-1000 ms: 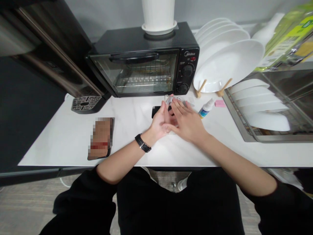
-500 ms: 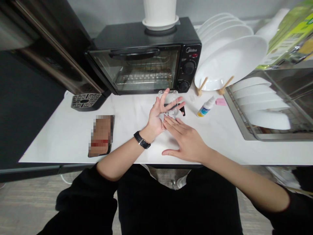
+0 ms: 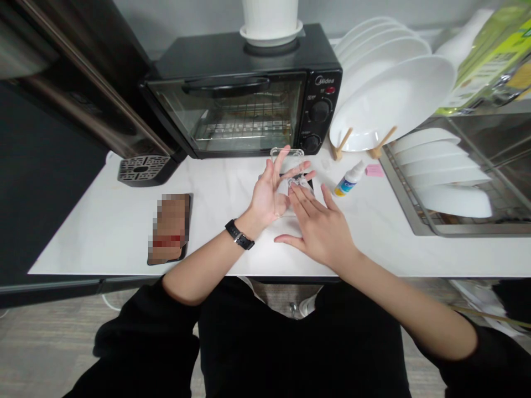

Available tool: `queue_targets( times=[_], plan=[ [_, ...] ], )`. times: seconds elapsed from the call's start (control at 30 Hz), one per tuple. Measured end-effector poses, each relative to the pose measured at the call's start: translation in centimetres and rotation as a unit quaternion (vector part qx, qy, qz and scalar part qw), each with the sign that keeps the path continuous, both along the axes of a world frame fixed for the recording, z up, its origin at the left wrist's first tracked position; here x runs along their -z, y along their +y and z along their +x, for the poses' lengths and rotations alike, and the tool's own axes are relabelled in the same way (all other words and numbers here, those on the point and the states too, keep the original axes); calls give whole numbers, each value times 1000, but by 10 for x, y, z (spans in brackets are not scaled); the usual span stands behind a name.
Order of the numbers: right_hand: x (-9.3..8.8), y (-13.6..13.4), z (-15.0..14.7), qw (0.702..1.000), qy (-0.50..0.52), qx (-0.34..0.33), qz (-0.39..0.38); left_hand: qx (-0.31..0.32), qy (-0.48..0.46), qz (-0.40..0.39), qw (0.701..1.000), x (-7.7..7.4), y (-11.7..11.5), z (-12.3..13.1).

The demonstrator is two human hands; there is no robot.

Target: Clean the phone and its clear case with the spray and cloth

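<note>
My left hand (image 3: 265, 190) supports a clear phone case (image 3: 295, 152) from beneath, palm up. Its fingers are spread and show through the transparent plastic. My right hand (image 3: 321, 224) presses its stretched fingertips on a crumpled pale grey cloth (image 3: 296, 181), which lies against the case. The right thumb sticks out to the side, off the case. Most of the cloth is covered by the right fingers. Under the hands a flat black object (image 3: 310, 183) rests on the counter, largely hidden. A small white spray bottle (image 3: 350, 179) with a blue and yellow label stands to the right.
Behind the hands is a black toaster oven (image 3: 244, 116) bearing a white pot (image 3: 269, 19). White plates (image 3: 394, 105) lean in a wooden rack, beside a sink with white bowls (image 3: 452, 202). A phone (image 3: 170, 226), its screen blurred, lies left on the counter (image 3: 99, 237).
My right hand has slid the cloth slightly rightward over the case, and one right finger now stands apart from the others. My left hand keeps nearly the same place under the case.
</note>
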State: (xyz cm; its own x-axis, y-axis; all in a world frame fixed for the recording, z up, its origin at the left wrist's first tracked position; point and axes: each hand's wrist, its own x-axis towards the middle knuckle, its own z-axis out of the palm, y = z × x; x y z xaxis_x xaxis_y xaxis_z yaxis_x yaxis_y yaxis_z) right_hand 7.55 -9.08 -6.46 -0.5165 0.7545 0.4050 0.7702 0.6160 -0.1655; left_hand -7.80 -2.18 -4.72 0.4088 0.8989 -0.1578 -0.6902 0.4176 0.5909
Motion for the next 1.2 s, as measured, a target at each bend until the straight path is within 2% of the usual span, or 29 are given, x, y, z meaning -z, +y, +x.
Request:
queue_targets(
  times=[0.13, 0.23, 0.4, 0.47, 0.57, 0.83, 1.03, 1.2],
  plan=[
    [-4, 30, 0, 999, 18, 39, -15, 24, -24, -27, 999, 12, 1, 8],
    [-4, 46, 1, 998, 39, 26, -39, 28, -23, -39, 999, 18, 3, 12],
    [-3, 51, -3, 996, 60, -23, -60, -3, -69, -68, 995, 13, -1, 22],
    [-3, 48, -6, 996, 61, -40, -60, -19, -92, -64, 994, 9, -3, 24],
    [-2, 37, -11, 993, 72, -63, -62, -23, -75, -74, 994, 5, -3, 19],
    [2, -23, -8, 990, 75, -110, -52, -6, -24, 15, 1000, 3, 5, -8],
    [-5, -32, -1, 999, 28, -24, -30, -17, -58, 7, 998, -4, 4, -5],
    [-1, -26, -10, 999, 19, 27, -23, -12, -20, 22, 999, -3, 4, -6]
  ],
)
